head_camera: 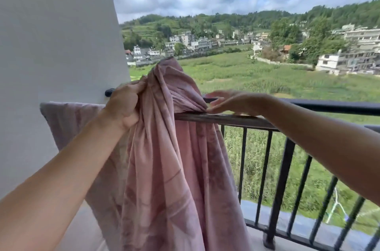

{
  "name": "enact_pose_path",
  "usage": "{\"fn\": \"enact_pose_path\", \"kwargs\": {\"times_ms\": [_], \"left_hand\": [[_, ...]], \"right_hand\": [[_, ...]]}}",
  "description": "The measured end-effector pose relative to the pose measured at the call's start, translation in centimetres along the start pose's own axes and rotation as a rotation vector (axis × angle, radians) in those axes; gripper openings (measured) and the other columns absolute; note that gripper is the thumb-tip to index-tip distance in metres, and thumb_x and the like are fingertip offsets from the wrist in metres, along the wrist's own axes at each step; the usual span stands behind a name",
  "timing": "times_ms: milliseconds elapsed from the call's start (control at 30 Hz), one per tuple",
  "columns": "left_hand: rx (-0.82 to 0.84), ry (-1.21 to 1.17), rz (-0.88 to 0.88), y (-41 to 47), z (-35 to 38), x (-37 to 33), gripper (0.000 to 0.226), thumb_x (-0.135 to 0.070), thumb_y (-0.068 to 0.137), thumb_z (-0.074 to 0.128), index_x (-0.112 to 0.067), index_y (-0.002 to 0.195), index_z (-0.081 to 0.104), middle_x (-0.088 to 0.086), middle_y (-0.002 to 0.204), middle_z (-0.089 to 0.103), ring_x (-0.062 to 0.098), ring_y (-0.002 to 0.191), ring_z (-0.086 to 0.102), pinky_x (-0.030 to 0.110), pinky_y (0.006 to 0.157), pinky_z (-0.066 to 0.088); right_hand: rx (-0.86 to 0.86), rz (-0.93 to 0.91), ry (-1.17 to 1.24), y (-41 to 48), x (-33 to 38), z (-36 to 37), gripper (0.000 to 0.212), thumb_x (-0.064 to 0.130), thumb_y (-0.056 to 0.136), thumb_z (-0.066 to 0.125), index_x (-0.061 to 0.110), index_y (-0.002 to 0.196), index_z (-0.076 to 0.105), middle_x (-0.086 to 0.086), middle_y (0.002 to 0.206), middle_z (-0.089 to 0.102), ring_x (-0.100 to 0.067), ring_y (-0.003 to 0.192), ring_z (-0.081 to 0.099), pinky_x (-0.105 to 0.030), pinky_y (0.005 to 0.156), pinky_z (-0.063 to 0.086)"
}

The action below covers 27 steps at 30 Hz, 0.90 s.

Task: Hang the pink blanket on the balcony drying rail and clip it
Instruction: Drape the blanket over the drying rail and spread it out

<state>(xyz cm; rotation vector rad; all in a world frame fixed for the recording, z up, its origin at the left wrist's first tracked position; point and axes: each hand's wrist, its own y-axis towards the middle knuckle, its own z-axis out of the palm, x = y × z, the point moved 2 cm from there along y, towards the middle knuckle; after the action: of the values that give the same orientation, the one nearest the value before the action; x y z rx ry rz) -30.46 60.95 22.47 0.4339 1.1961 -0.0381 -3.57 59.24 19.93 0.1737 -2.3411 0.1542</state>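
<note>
The pink blanket (164, 158) hangs bunched over the dark balcony rail (230, 119), with a long fall of cloth on my side and a peak of fabric sticking up above the rail. My left hand (123, 104) is closed on a gathered fold of it near the wall. My right hand (228, 102) reaches over the rail, fingers spread, its fingertips touching the blanket's edge where it crosses the rail. A flatter part of the blanket (67, 123) lies draped to the left. No clip is visible.
A white wall (57, 34) rises at the left, where a second dark bar (329, 106) runs behind the rail from a fitting (109, 92). Black vertical balusters (283, 178) stand below the rail. Beyond lie green fields and houses, far below.
</note>
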Motion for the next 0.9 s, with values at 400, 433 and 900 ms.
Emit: {"fn": "enact_pose_path", "kwargs": {"times_ms": [400,433,900], "left_hand": [[-0.185,0.332,-0.212,-1.9,-7.2,-2.4,0.036,-0.005,0.1,0.034,-0.006,0.074,0.058,0.005,0.059,0.067,0.012,0.051,0.065,0.02,0.05,0.054],[-0.16,0.366,-0.275,-2.2,-8.0,-2.0,0.038,-0.003,0.098,0.032,-0.005,0.073,0.059,0.008,0.062,0.067,0.014,0.054,0.066,0.022,0.052,0.056],[0.064,1.436,0.23,4.1,-13.4,5.1,0.04,-0.04,0.095,0.032,-0.032,0.127,0.054,-0.003,0.133,0.056,0.023,0.128,0.045,0.045,0.108,0.033]], "right_hand": [[-0.3,-0.276,0.305,4.0,13.9,-5.1,0.012,0.018,0.089,0.068,0.007,0.095,0.07,-0.003,0.074,0.066,-0.013,0.058,0.063,-0.026,0.05,0.055],[-0.273,-0.26,0.209,4.7,14.7,-4.7,0.013,0.017,0.086,0.071,0.008,0.095,0.071,-0.002,0.076,0.068,-0.012,0.06,0.064,-0.023,0.051,0.056],[-0.584,-0.307,-0.347,5.0,6.3,7.1,0.018,0.024,0.088,0.066,0.018,0.104,0.073,0.0,0.102,0.074,-0.014,0.091,0.069,-0.034,0.083,0.056]]}}
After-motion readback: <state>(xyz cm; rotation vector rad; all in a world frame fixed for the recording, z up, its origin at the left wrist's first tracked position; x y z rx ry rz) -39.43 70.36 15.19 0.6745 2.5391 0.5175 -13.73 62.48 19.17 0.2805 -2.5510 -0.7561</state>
